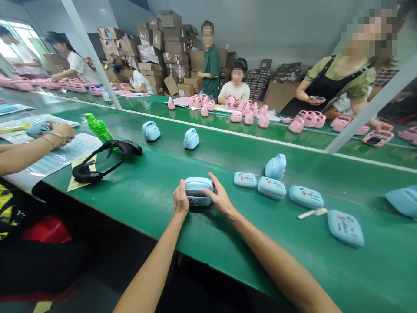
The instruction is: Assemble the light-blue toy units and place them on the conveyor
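A light blue plastic case [198,190] rests on the green belt [156,191] in front of me. My left hand [180,201] grips its left end with curled fingers. My right hand [219,196] clasps its right end, thumb on top. To the right lie several flat blue lids with printed logos [271,187], [306,197], [345,227] and one upright blue case [276,167]. A small brush-like tool [312,213] lies among them.
Two more blue cases [151,131], [191,138] stand further up the belt. A black headset [104,160] and a green bottle [98,127] lie left. A co-worker's hand [60,132] holds a blue piece. People across sit by pink cases [247,114]; cardboard boxes [169,48] are stacked behind.
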`<state>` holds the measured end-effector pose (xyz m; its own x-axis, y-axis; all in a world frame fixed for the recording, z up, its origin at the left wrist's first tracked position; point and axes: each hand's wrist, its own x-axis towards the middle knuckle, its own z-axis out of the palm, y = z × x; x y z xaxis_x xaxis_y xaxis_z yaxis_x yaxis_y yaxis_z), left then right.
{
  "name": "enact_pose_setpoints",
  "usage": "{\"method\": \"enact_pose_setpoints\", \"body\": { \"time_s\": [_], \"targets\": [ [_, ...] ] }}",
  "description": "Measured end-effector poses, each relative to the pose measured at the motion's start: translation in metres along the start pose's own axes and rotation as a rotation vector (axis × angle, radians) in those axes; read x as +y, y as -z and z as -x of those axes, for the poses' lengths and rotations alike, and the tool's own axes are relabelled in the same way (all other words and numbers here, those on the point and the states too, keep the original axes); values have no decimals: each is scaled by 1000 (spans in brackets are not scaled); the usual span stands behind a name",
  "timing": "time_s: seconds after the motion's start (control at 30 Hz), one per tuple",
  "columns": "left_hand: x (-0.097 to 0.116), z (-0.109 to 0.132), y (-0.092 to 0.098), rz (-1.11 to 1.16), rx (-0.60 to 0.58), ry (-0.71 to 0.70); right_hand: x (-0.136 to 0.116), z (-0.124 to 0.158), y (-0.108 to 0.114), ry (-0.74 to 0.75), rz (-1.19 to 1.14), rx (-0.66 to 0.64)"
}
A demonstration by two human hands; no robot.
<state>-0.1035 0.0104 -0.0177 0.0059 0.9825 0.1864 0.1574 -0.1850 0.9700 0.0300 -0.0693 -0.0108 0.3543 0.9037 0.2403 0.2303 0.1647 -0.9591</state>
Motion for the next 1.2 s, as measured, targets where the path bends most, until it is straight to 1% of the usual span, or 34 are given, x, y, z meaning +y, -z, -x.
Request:
{"method": "enact_pose_setpoints", "body": {
  "time_s": [0.07, 0.1, 0.2, 0.3, 0.37, 0.43, 0.6, 0.7, 0.77, 0.83, 0.87, 0.9, 0.93, 1.0, 1.07, 1.13, 1.2],
  "targets": [
    [-3, -2, -2, -1, 33, 5, 3, -2, -18, -46, -113, 140],
    [-3, -4, -2, -1, 49, 9, 4, -2, -26, -45, -126, 208],
    [-4, -7, -6, -13, 102, 33, 3, -4, -41, -33, -67, 385],
    [-3, -7, -10, -27, 147, 57, 1, -6, -44, -92, 63, 507],
    [-2, -5, -13, -32, 163, 64, 0, -9, -44, -110, 127, 538],
    [0, -2, -15, -37, 181, 69, -1, -11, -44, -106, 135, 546],
    [3, 0, -15, -32, 231, 109, -3, -13, -46, -130, 130, 534],
    [6, -3, -15, 5, 229, 155, -5, -11, -43, -142, 100, 516],
    [10, -6, -15, 53, 206, 190, -6, -9, -39, -61, 28, 430],
    [17, -10, -15, 112, 162, 221, -7, -10, -33, 36, -58, 282],
    [20, -13, -13, 159, 129, 239, -7, -13, -30, 43, -102, 211],
    [24, -16, -11, 231, 92, 264, -7, -19, -26, 13, -142, 162],
    [28, -19, -7, 332, 54, 297, -6, -27, -22, -38, -177, 139],
    [34, -24, 2, 650, -6, 407, -4, -49, -8, -142, -223, 167],
    [37, -29, 13, 908, -41, 503, -1, -77, 12, -183, -224, 254],
    [37, -30, 23, 1051, -56, 562, 3, -106, 37, -196, -192, 354],
    [34, -28, 28, 1130, -50, 610, 6, -131, 64, -196, -137, 444]
  ]
}}
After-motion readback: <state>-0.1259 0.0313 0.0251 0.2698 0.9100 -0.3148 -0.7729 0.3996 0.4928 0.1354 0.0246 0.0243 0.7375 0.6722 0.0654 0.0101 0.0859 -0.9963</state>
